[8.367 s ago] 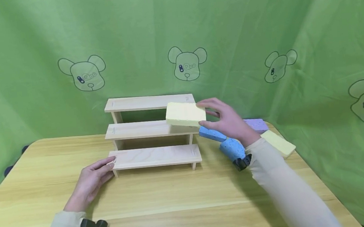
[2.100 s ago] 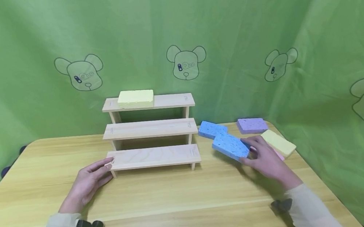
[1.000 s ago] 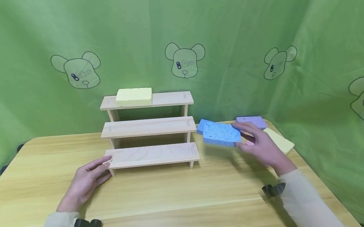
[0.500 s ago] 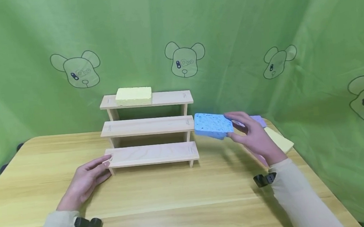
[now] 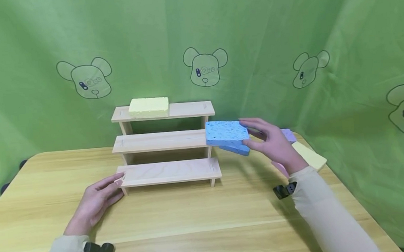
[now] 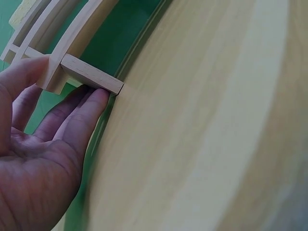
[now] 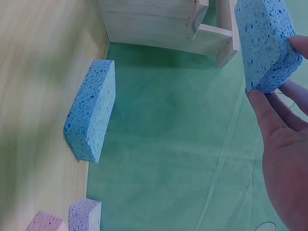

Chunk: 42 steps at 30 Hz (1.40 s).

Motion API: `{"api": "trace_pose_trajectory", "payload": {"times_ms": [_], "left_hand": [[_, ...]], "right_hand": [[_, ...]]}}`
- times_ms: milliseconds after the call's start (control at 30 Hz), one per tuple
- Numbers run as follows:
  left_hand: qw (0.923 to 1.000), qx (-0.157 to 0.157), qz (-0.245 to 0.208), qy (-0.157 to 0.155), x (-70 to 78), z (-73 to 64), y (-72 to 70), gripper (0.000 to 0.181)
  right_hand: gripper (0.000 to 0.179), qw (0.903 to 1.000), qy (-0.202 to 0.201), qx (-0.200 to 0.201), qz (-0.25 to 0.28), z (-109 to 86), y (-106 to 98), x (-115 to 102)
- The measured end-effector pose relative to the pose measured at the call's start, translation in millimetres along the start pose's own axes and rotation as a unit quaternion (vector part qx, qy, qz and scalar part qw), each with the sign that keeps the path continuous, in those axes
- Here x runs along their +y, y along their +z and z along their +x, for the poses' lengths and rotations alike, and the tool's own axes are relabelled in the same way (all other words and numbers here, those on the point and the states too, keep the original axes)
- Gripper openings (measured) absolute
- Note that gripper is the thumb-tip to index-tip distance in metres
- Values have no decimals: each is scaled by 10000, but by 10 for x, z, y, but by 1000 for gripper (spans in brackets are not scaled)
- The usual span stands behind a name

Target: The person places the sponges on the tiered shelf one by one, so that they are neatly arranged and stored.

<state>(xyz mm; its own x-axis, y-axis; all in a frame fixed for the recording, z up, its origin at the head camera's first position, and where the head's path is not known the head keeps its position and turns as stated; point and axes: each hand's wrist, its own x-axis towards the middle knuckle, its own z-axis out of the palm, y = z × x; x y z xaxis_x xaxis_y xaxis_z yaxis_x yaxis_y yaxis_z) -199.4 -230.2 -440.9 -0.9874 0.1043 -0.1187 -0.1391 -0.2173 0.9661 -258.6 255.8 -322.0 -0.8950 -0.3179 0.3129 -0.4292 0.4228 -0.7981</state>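
A three-tier wooden display shelf (image 5: 170, 171) stands on the table. My left hand (image 5: 94, 203) holds the left end of its lowest tier, and in the left wrist view the thumb lies on the board while the fingers touch the leg (image 6: 91, 74). My right hand (image 5: 271, 141) pinches a blue sponge (image 5: 226, 131) by its right end, raised in front of the middle tier's right end. In the right wrist view this held sponge (image 7: 264, 45) is clear of the table. On the top tier, left of centre, lies a pale yellow sponge (image 5: 149, 107).
A second blue sponge (image 5: 238, 149) lies on the table right of the shelf, partly covered by the held one. Farther right are a purple sponge (image 5: 289, 135), a pink sponge (image 5: 281, 169) and another yellow sponge (image 5: 311, 156). A green curtain (image 5: 251, 36) hangs behind the table.
The first yellow sponge went from my right hand onto the top tier. My right hand then picked up a blue sponge and carried it up and left to the shelf. My left hand stayed.
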Motion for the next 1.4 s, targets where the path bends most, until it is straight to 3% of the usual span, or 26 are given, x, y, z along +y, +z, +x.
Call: {"api": "trace_pose_trajectory", "payload": {"times_ms": [300,600,1167,1400], "left_hand": [[9999,-19,-100,9,-6,0,-8,33],[10000,-29,-67,-2,-21,2,11,36],[9999,-50,-138,3,-18,-6,-11,34],[9998,-67,-169,-38,-10,-6,-15,34]], "right_hand": [[54,9989,-296,-40,352,162,70,-68],[55,9990,-230,-74,372,266,148,-141],[54,9956,-653,-243,634,589,271,-201],[54,9962,-630,-252,552,671,282,-235]]}}
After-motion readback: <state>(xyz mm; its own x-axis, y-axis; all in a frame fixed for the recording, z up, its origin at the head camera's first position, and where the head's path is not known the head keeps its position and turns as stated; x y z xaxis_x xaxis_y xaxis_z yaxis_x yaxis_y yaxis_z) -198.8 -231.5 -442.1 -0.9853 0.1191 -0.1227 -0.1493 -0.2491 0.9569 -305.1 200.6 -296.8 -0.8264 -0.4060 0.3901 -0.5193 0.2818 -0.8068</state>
